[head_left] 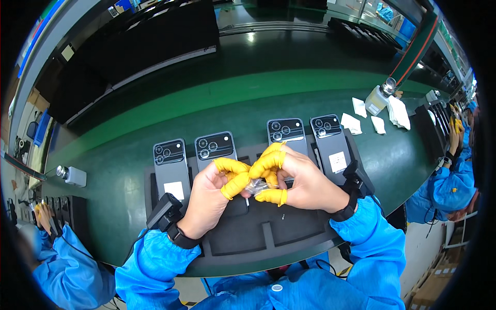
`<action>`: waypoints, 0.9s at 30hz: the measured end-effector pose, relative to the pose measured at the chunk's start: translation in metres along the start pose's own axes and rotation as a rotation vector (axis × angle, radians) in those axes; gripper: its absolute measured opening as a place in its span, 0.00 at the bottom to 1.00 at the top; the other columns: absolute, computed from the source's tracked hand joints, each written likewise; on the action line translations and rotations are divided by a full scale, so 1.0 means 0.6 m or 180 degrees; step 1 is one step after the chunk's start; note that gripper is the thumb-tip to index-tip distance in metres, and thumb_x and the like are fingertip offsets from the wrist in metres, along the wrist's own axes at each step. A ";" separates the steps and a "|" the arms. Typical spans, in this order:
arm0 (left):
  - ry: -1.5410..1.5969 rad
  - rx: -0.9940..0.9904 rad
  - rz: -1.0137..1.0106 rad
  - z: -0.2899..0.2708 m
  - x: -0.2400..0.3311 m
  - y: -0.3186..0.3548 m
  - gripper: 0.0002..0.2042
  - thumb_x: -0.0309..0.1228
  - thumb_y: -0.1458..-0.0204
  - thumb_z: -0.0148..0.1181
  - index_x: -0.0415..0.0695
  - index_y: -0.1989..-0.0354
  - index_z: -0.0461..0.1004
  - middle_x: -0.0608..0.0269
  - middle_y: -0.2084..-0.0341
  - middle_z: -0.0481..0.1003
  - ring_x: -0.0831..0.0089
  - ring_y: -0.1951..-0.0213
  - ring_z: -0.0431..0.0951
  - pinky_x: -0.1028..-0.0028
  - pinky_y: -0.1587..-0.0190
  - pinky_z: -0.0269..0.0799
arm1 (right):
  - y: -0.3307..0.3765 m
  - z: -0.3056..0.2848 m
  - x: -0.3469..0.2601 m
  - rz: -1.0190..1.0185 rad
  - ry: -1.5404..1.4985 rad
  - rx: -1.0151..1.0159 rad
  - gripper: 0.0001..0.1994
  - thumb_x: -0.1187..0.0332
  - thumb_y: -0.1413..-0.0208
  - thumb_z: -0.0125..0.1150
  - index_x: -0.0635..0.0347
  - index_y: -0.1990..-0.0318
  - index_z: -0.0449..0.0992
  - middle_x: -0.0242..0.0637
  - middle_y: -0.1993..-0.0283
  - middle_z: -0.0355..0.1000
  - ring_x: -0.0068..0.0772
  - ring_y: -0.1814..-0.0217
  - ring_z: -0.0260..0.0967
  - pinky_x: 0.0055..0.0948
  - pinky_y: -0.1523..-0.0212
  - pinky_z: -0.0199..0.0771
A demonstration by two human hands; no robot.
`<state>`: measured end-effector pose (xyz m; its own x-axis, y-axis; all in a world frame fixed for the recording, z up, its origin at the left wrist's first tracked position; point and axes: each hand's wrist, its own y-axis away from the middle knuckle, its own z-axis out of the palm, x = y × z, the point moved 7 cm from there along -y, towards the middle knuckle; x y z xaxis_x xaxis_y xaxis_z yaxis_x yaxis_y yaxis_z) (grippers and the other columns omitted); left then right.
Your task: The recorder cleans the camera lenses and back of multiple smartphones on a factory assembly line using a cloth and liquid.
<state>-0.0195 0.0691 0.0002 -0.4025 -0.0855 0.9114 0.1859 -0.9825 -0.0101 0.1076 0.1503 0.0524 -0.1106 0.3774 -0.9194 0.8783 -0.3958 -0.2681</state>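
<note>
My left hand [209,191] and my right hand [310,181] meet over the middle of a black foam tray [235,235], with yellow finger cots on the fingers. Between their closed fingertips is a small crumpled piece of clear plastic film [256,187], partly hidden. Beneath and beside the hands, several dark smartphones lie camera side up in the tray. The far-left phone [173,170] and the far-right phone [329,144] each carry a white square label. My hands partly cover the two inner phones, the left inner one [214,148] and the right inner one [285,130].
The tray rests on a green bench [119,206]. White wipes [398,112] lie by a pump bottle [380,98] at the right; another bottle [72,175] stands left. Co-workers in blue sleeves sit at the left [72,268] and right [447,183]. A dark rack [155,41] stands behind.
</note>
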 end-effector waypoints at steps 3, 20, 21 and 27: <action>-0.0130 0.0117 -0.0070 -0.001 -0.001 0.000 0.10 0.25 0.43 0.61 0.38 0.55 0.70 0.58 0.58 0.76 0.75 0.58 0.76 0.75 0.54 0.74 | -0.001 0.000 0.003 -0.0011 0.0307 0.0208 0.23 0.72 0.55 0.75 0.60 0.51 0.73 0.34 0.56 0.65 0.21 0.63 0.68 0.16 0.71 0.70; -0.0050 0.0019 -0.0122 0.012 -0.005 0.005 0.13 0.22 0.45 0.61 0.38 0.52 0.70 0.62 0.51 0.64 0.71 0.47 0.70 0.70 0.43 0.66 | 0.002 -0.014 0.020 0.0349 0.0430 0.0287 0.12 0.78 0.54 0.69 0.66 0.62 0.75 0.37 0.64 0.68 0.28 0.65 0.71 0.24 0.69 0.73; -0.0052 0.0020 -0.0116 0.015 -0.001 0.006 0.13 0.22 0.45 0.61 0.38 0.52 0.70 0.62 0.51 0.64 0.71 0.47 0.70 0.70 0.43 0.66 | 0.003 -0.016 0.022 0.0371 0.0392 0.0257 0.11 0.79 0.54 0.69 0.65 0.62 0.75 0.35 0.63 0.67 0.24 0.65 0.70 0.21 0.71 0.72; -0.1201 -0.0086 0.0821 0.040 0.028 0.007 0.19 0.16 0.51 0.64 0.35 0.50 0.68 0.60 0.54 0.65 0.71 0.49 0.73 0.73 0.52 0.77 | 0.006 -0.012 0.044 0.0619 0.0358 0.0224 0.11 0.80 0.53 0.69 0.63 0.62 0.75 0.33 0.62 0.66 0.20 0.64 0.69 0.17 0.72 0.73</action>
<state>-0.0039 0.0677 0.0255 0.0093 -0.2666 0.9638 0.2116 -0.9414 -0.2625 0.1113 0.1646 0.0290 0.1135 0.3776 -0.9190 0.8429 -0.5262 -0.1121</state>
